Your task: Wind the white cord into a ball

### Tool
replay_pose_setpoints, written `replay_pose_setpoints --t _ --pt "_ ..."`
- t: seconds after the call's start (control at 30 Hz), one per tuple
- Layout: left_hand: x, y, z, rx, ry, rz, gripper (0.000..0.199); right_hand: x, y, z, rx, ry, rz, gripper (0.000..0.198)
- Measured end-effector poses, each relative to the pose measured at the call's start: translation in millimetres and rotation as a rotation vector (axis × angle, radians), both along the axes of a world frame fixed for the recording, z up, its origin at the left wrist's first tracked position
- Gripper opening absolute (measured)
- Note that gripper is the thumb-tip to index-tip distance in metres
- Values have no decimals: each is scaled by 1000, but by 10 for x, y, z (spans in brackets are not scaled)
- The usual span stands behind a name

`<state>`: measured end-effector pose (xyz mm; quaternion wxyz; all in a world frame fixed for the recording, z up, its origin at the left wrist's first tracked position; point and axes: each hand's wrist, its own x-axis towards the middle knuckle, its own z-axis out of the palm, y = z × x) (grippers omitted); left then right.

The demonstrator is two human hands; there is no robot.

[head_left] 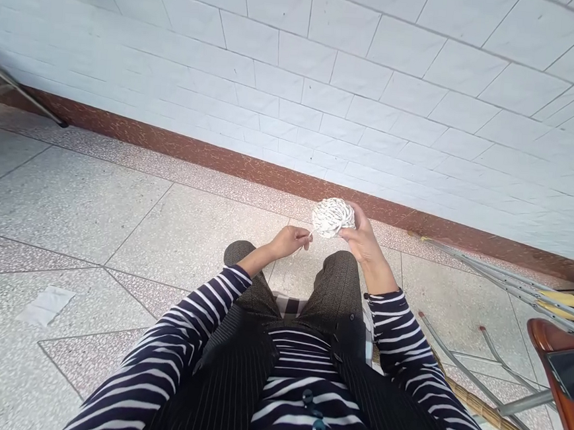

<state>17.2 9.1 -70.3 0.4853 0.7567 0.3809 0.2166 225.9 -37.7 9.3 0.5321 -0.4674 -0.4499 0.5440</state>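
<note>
A round white bundle of cord (330,217), its strands lying in overlapping loops, is held up in front of my knees. My right hand (362,237) grips it from the right side, thumb in front and fingers behind. Just left of the bundle, my left hand (291,242) pinches a thin pale strand that runs from the bundle's lower left edge. A short end of strand hangs below the left fingers. What the right fingertips do behind the bundle is hidden.
A white tiled wall (329,59) with a red-brown skirting rises ahead. On the right are metal crutches (501,275) and a brown wooden seat (538,334) with a dark phone (573,370). A white paper (47,305) lies on the floor at left. A metal leg (23,91) stands far left.
</note>
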Motion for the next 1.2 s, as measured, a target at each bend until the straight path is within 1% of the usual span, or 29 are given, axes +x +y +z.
replay_pose_setpoints --t 0.07,0.17,0.23,0.27,0.37,0.47,0.53,0.6,0.7,0.77,0.87,0.93,0.97,1.03,1.1,1.17,1.2 --pt "-22 -106 56 -38 -10 -77 35 48 96 -27 30 -102 -116 70" --pt "-50 -201 214 -33 14 -151 34 110 197 -176 62 -307 -256 71" --pt "-55 -207 343 48 41 -176 33 118 213 -314 77 -439 -296 70" --pt "-53 -191 408 117 64 -181 32 109 205 -383 85 -496 -298 70" --pt "-38 -83 587 426 169 -178 25 44 138 -548 88 -632 -221 69" --pt "-22 68 713 725 276 -175 22 -25 68 -620 68 -615 -82 68" --pt "-14 154 758 843 315 -188 25 -46 36 -614 30 -522 27 68" --pt "-10 217 770 894 323 -211 28 -44 4 -573 -35 -392 128 68" --pt "-9 278 731 869 281 -216 28 -30 -64 -469 -112 -204 213 70" --pt "-12 302 674 796 227 -194 25 -36 -120 -405 -133 -124 241 72" --pt "-10 295 567 589 174 -110 24 -80 -199 -372 -165 -34 238 72" --pt "2 256 499 451 173 -13 26 -121 -247 -396 -202 41 215 70" --pt "12 230 470 407 178 35 27 -141 -269 -414 -223 83 210 69" --pt "34 182 431 372 180 95 27 -176 -309 -444 -256 162 216 68" --pt "53 152 420 377 179 112 25 -203 -337 -448 -266 221 233 69" --pt "63 146 436 399 193 109 25 -229 -344 -419 -278 228 228 68" --pt "63 152 450 413 206 100 26 -241 -339 -395 -290 198 206 68"
